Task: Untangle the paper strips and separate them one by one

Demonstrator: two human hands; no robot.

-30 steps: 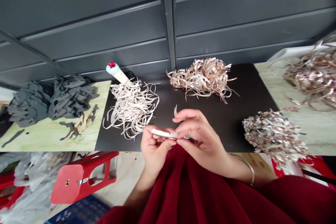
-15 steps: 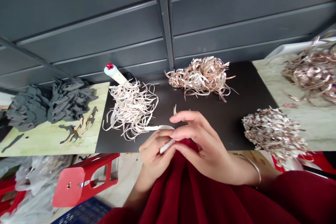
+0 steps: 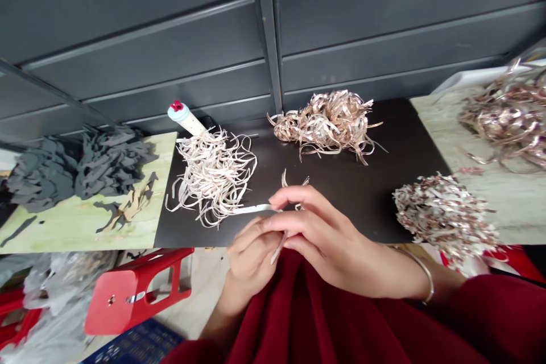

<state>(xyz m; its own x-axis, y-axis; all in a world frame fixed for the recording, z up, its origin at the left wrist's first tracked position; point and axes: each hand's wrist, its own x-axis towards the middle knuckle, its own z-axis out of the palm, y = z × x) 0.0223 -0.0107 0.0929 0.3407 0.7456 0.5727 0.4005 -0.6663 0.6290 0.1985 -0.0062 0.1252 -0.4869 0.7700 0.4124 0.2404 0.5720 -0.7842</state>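
Pale strip (image 3: 278, 249) is partly hidden by the right hand (image 3: 328, 242).

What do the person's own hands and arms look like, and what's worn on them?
The left hand is bare, without a glove. The right hand is gloveless too, wearing a slim, shiny, pale bangle. Dark red cloth shows in folds below; sleeve edges are unclear.

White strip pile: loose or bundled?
Loose: the white strip pile lies tangled, with curled ends splayed over the black work surface; no tie shows.
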